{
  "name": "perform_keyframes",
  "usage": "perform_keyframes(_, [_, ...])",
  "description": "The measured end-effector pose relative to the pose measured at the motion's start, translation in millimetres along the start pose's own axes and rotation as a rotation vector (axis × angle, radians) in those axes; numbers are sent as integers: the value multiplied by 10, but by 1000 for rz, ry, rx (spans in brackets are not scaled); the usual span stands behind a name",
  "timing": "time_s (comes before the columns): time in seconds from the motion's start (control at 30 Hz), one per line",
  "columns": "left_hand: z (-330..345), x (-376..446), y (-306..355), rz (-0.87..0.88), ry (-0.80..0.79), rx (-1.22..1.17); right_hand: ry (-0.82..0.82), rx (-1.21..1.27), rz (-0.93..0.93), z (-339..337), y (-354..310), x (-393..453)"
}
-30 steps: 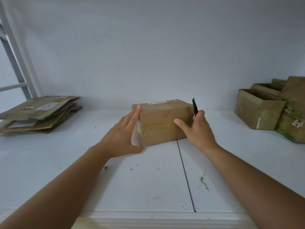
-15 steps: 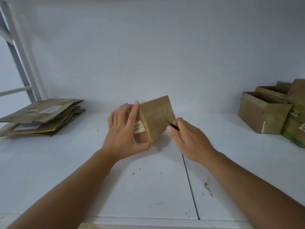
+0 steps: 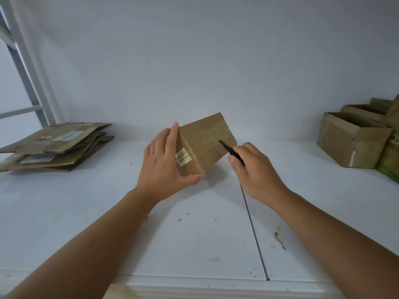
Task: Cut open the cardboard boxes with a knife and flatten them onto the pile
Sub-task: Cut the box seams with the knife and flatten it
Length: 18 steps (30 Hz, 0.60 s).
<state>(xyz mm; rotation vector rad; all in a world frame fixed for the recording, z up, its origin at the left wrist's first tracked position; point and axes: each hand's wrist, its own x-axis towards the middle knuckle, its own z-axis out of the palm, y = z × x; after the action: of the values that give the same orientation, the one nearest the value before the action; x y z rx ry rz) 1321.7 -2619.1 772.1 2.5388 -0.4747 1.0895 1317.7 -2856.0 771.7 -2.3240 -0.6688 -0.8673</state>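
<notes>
A small brown cardboard box [image 3: 207, 143] stands tilted on the white table [image 3: 194, 234], its taped face turned toward me. My left hand [image 3: 166, 165] grips its left end, thumb under the lower corner, fingers along the side with a white label. My right hand [image 3: 257, 169] holds a black knife [image 3: 228, 148], whose tip touches the tape seam on the box's face. A pile of flattened cardboard [image 3: 58, 147] lies at the left against the wall.
Several unflattened cardboard boxes [image 3: 354, 143] stand at the right edge of the table. A white metal frame [image 3: 28, 67] rises at the far left. A seam [image 3: 252, 229] runs front to back through the table, with small scraps of debris near it.
The box went from lying flat to tipped up and turned by my left hand. My right hand swung the knife from upright beside the box down onto its taped face.
</notes>
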Motion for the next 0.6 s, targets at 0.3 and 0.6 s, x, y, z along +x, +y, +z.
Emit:
perform_keyframes(0.3, [35, -12, 6, -77, 8, -84, 124, 326, 19, -63, -129, -4])
perform_keyframes(0.6, [48, -12, 44, -223, -34, -356, 109, 538, 90, -116, -217, 0])
